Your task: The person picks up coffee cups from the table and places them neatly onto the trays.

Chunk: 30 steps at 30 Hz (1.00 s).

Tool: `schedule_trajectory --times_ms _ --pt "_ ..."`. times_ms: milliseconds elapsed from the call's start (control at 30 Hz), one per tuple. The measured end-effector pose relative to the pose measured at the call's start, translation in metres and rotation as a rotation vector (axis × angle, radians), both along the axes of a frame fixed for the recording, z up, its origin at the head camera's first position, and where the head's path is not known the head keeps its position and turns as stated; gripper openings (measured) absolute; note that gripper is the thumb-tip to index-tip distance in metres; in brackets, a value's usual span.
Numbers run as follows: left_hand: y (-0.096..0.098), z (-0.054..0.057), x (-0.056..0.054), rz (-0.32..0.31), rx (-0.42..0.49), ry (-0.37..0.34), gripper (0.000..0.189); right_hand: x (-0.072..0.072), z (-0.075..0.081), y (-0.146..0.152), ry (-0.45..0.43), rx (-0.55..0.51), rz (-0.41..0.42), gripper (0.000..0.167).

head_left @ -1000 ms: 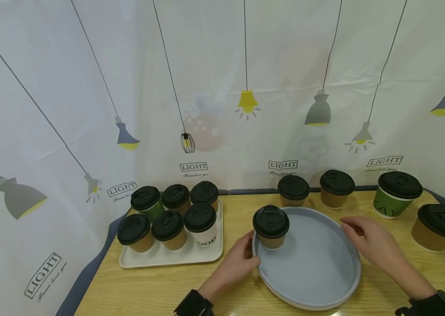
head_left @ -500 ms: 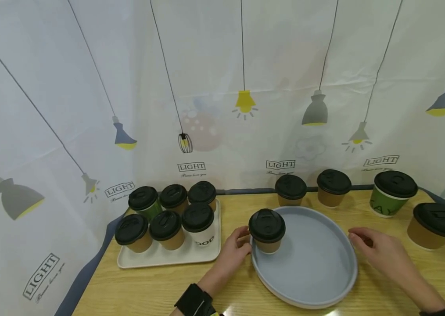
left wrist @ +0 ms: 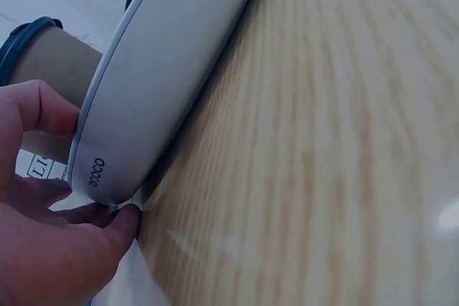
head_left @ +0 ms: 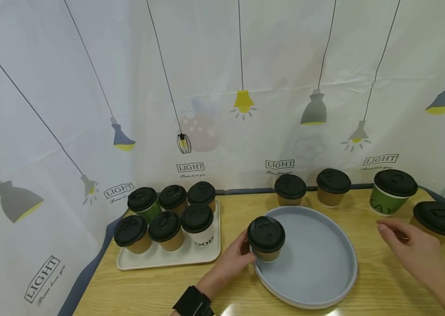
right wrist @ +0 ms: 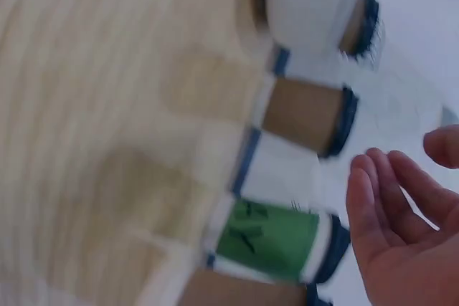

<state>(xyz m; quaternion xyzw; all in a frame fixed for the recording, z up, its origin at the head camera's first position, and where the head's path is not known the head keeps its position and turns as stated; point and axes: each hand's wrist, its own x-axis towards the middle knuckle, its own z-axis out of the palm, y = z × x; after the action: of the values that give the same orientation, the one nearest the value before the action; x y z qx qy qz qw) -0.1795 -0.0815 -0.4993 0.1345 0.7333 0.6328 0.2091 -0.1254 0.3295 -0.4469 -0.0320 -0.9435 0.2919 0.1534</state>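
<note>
A round grey-blue tray (head_left: 313,263) with a raised rim and a thick pale side lies on the table. One brown paper cup with a black lid (head_left: 266,239) stands upright at its left edge. My left hand (head_left: 228,263) grips that left edge, beside the cup. In the left wrist view, the fingers (left wrist: 118,227) hold the tray's side, which bears small lettering. My right hand (head_left: 416,250) is apart from the tray, in the air to its right, holding nothing. Its fingers are loosely bent. Near it are a green lidded cup (head_left: 390,197) and a wide brown lidded cup (head_left: 437,219).
At left, a white rectangular tray (head_left: 167,261) carries several black-lidded cups. Two brown lidded cups (head_left: 290,191) (head_left: 332,188) stand behind the round tray. A pale curtain (head_left: 222,66) printed with lamps hangs along the table's back edge.
My right hand has left the round tray's right rim and moved right, toward the lidded cups. The cup on the round tray has shifted toward me along the left edge.
</note>
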Motion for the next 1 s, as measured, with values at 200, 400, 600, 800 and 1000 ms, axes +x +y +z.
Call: schedule_trajectory --times_ms 200,400,600,800,1000 --pt "0.002 0.001 0.004 0.036 -0.004 -0.001 0.088 0.004 -0.001 0.030 0.184 -0.084 -0.175 0.042" --pt "0.004 0.002 0.009 0.088 -0.010 0.021 0.086 -0.007 -0.019 0.062 0.386 -0.184 -0.404 0.043" --pt "0.004 0.004 0.012 0.113 -0.031 0.046 0.085 -0.027 -0.050 0.101 0.316 -0.151 -0.431 0.099" --pt "0.005 0.002 0.009 0.104 -0.030 0.033 0.085 -0.025 -0.037 0.090 0.069 -0.175 -0.396 0.120" --pt "0.008 0.000 0.007 0.086 0.004 -0.019 0.084 -0.022 -0.028 0.078 0.038 -0.179 -0.397 0.146"
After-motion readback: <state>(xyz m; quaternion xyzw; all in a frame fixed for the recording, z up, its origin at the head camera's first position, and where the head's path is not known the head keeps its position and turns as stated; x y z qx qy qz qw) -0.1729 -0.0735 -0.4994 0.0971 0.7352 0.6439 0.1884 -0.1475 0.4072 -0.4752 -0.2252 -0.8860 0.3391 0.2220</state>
